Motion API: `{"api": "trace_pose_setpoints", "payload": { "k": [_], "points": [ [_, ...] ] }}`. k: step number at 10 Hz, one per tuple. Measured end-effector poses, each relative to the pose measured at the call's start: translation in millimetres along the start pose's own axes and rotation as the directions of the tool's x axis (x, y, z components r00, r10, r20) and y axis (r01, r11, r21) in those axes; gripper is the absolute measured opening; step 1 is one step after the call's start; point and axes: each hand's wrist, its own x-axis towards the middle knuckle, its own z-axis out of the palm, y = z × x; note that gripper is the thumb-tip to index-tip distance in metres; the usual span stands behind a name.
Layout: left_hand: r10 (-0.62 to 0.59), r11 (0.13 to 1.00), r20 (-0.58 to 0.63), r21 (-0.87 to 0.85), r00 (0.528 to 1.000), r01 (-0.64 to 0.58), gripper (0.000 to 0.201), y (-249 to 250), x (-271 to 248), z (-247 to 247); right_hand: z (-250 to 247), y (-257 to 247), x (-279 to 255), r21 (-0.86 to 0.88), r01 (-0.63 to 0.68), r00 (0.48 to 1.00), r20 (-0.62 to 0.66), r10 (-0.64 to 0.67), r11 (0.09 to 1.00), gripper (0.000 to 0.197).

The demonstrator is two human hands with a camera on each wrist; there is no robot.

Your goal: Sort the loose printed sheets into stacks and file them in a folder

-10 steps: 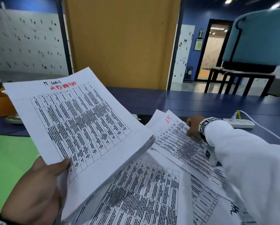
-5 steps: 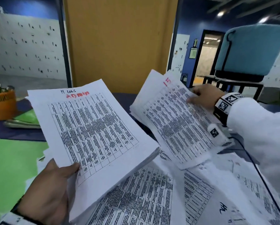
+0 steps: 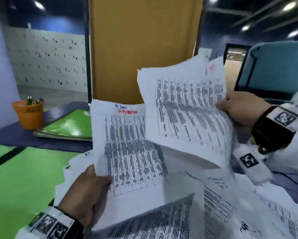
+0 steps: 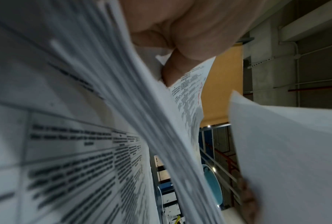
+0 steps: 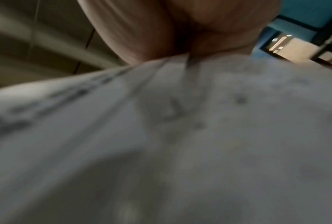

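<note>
Sorting looks partly done: the left hand (image 3: 82,192) grips a thick white stack of printed sheets (image 3: 127,152), thumb on top; just right of it the right hand (image 3: 239,109) pinches a thinner bundle (image 3: 187,107). Loose sheets (image 3: 222,204) below it and the green folder (image 3: 70,125) beyond await filing

A: We log the head view as motion-smeared; ceiling lights (image 3: 290,6) above the sheets (image 3: 187,107) streak, and glare sits on the green folder (image 3: 70,125) left of them.

B: We note the right wrist view is dim and unfocused throughout; the left wrist view blurs print nearest the lens, its edges bowed.
</note>
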Motion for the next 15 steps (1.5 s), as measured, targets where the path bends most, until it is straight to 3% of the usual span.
{"api": "trace_pose_setpoints", "payload": {
  "k": [1, 2, 3, 4, 6, 8, 10, 11, 12, 13, 14, 15],
  "points": [
    [-0.03, 0.989, 0.147, -0.137, 0.989, 0.05, 0.037, 1.4, -6.7, 2.7, 53.3, 14.9, -19.3, -0.159, 0.004, 0.995, 0.1, 0.012, 0.987, 0.016],
    [-0.073, 0.97, 0.284, -0.201, 0.956, 0.134, 0.039, 1.4, -9.0, 2.8, 87.3, 28.0, -27.0, -0.158, -0.021, 0.987, 0.151, 0.046, 0.987, 0.022],
    [-0.098, 0.964, 0.267, -0.214, 0.959, 0.158, 0.037, -6.7, -2.6, 0.0, 95.1, 33.2, -35.7, -0.135, -0.078, 0.977, 0.186, 0.103, 0.988, 0.033],
    [-0.11, 0.952, 0.275, -0.247, 0.955, 0.181, 0.04, -8.0, -3.1, -0.3, 94.8, 35.9, -49.4, 0.02, -0.153, 0.931, 0.338, 0.137, 0.988, 0.025],
    [-0.127, 0.951, 0.305, -0.234, 0.944, 0.204, 0.04, -4.0, -8.1, 2.0, 91.6, 41.7, -56.8, 0.011, -0.159, 0.925, 0.35, 0.145, 0.987, 0.016],
    [-0.13, 0.962, 0.332, -0.187, 0.934, 0.2, 0.047, -3.6, -8.6, 2.3, 96.7, 44.1, -52.4, 0.01, -0.219, 0.926, 0.316, 0.205, 0.976, 0.043],
    [-0.085, 0.975, 0.358, -0.163, 0.93, 0.152, 0.051, 4.1, -15.8, 4.9, 116.5, 46.2, -60.7, 0.281, -0.332, 0.892, 0.404, 0.203, 0.9, 0.037],
    [-0.117, 0.967, 0.361, -0.172, 0.925, 0.19, 0.042, 6.6, -16.5, 5.0, 129.5, 51.2, -63.2, 0.415, -0.391, 0.888, 0.404, 0.218, 0.822, 0.065],
    [-0.171, 0.96, 0.236, -0.177, 0.957, 0.215, 0.028, 10.1, -18.5, 5.0, 131.6, 45.0, -69.9, 0.519, -0.314, 0.923, 0.364, 0.126, 0.795, 0.047],
    [-0.105, 0.989, 0.11, -0.088, 0.988, 0.115, 0.032, 18.7, -27.4, 4.3, 126.9, 32.4, -79.0, 0.425, -0.147, 0.969, 0.242, 0.045, 0.893, 0.032],
    [-0.009, 1.0, 0.11, -0.004, 0.994, 0.01, 0.008, 32.2, -35.3, 13.8, 118.9, 17.0, -94.1, 0.392, -0.055, 0.992, 0.128, 0.005, 0.918, 0.039],
    [0.16, 0.965, 0.099, 0.196, 0.982, -0.177, 0.022, 38.8, -44.6, 18.6, 103.4, -2.9, -111.8, 0.436, 0.036, 0.999, 0.02, -0.049, 0.899, 0.032]
  ]
}}
